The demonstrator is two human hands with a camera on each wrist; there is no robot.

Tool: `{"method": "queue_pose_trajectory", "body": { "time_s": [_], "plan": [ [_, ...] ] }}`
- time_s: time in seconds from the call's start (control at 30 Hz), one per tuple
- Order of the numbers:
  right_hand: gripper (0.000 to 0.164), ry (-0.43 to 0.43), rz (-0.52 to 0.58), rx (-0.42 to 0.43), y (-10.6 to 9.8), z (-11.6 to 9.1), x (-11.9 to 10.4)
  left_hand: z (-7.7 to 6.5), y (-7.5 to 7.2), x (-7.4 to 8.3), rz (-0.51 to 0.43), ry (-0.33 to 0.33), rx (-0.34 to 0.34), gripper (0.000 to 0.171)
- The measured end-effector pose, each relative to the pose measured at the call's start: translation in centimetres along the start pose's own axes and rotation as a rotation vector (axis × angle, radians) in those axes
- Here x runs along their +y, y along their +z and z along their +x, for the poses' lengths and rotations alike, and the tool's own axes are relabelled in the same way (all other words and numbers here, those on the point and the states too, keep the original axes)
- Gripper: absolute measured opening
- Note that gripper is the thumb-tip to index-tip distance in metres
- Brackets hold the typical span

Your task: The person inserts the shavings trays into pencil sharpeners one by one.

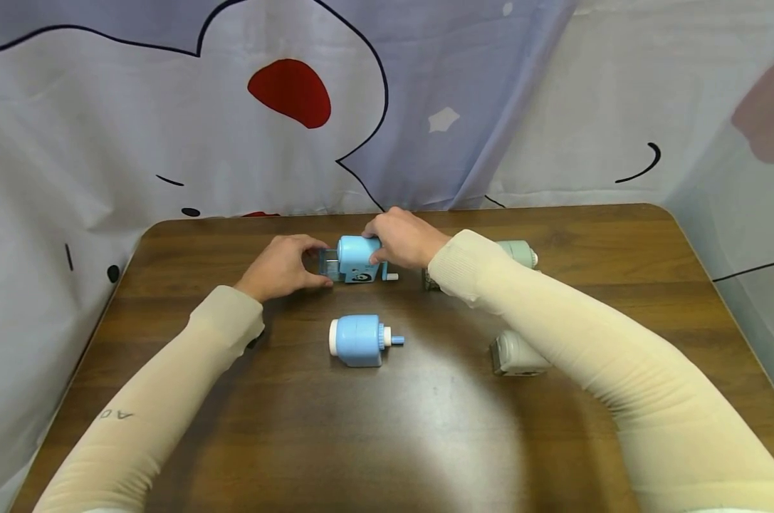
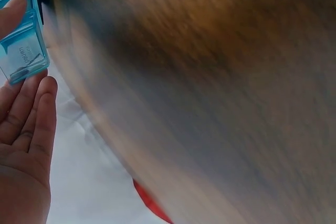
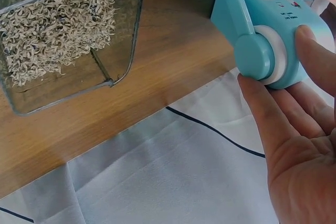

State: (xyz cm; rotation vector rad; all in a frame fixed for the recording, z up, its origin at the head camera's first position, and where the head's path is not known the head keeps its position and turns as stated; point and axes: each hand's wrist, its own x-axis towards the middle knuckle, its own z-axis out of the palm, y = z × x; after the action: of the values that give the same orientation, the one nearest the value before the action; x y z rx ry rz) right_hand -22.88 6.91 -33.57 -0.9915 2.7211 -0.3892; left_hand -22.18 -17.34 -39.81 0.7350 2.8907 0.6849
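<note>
A light-blue crank pencil sharpener (image 1: 356, 249) with a panda print stands near the back of the table. My right hand (image 1: 404, 241) grips its body from above, thumb on one side and fingers on the other. Its crank (image 3: 241, 9) with a white knob points away from that palm. At the opposite end, my left hand (image 1: 279, 268) pinches the clear blue drawer (image 2: 25, 53) between thumb and fingers. The drawer sticks out of the body. A little dark debris shows inside it in the left wrist view.
A second blue sharpener (image 1: 357, 340) lies in front of the hands. Beyond the right forearm are a green sharpener (image 1: 519, 251) and a clear drawer (image 3: 113, 66) full of shavings. A grey-green sharpener (image 1: 518, 355) sits partly behind the right sleeve. A patterned curtain (image 1: 425, 164) hangs behind the table.
</note>
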Motion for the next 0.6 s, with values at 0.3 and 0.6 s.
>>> {"method": "queue_pose_trajectory", "body": {
  "time_s": [0.3, 0.6],
  "plan": [
    [0.046, -0.006, 0.001, 0.000, 0.06, 0.00, 0.07, 0.53, 0.40, 0.44, -0.008, 0.001, 0.000, 0.063],
    [0.045, -0.009, 0.003, 0.000, 0.09, -0.16, 0.05, 0.56, 0.70, 0.55, -0.028, -0.010, -0.001, 0.063]
  ]
}}
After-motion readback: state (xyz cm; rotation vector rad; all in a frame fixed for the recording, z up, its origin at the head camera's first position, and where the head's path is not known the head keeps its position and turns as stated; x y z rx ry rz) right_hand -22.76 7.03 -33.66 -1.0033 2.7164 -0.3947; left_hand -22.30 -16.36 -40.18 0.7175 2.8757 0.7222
